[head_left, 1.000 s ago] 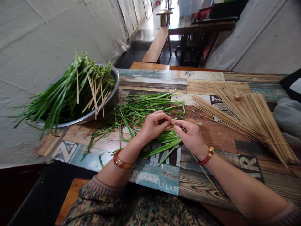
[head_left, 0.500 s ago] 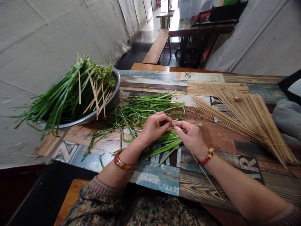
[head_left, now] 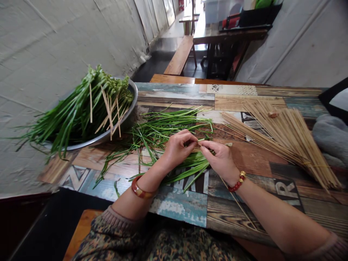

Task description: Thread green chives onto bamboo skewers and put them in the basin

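The head view looks from the person's head, forward and down over the desk (head_left: 179, 208). It is close in, with the shirt (head_left: 174, 246) along the bottom edge and the left hand (head_left: 178, 148) and right hand (head_left: 219, 157) near the middle. Beyond the desk, it faces along a bench (head_left: 179, 54); a wall (head_left: 54, 54) fills the upper left.

On your table's (head_left: 251, 154) left end a bowl (head_left: 133, 88) heaped with greens (head_left: 78, 112), loose stalks (head_left: 174, 119) across the middle before you, skewers (head_left: 295, 139) to your right, a bench (head_left: 181, 54) beyond.
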A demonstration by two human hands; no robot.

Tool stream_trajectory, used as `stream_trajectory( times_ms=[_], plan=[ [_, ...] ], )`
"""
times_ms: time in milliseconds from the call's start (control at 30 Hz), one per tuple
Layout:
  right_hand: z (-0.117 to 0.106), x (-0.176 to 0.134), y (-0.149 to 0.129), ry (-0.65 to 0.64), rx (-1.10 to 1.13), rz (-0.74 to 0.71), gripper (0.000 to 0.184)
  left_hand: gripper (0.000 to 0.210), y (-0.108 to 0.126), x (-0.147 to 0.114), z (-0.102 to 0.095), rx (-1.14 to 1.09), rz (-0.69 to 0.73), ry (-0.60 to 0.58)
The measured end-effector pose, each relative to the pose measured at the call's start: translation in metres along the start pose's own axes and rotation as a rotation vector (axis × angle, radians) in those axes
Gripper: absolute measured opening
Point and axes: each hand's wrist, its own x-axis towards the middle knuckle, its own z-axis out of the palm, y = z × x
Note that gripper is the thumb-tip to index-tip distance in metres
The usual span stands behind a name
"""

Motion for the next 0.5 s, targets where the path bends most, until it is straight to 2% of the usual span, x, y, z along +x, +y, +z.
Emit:
stream_trajectory(
  times_ms=[133,500],
  plan=[
    [-0.0002,0.0005,-0.0008,-0.021,0.014,0.039,0.021,0.009,0.0015,-0.001,0.0012,0.025,-0.004,0.012],
    [-0.0018,-0.0001,-0.0014,-0.034,-0.004,0.025,0.021,0.005,0.0027,-0.0014,-0.0014,0.04,-0.06,0.005]
  ],
)
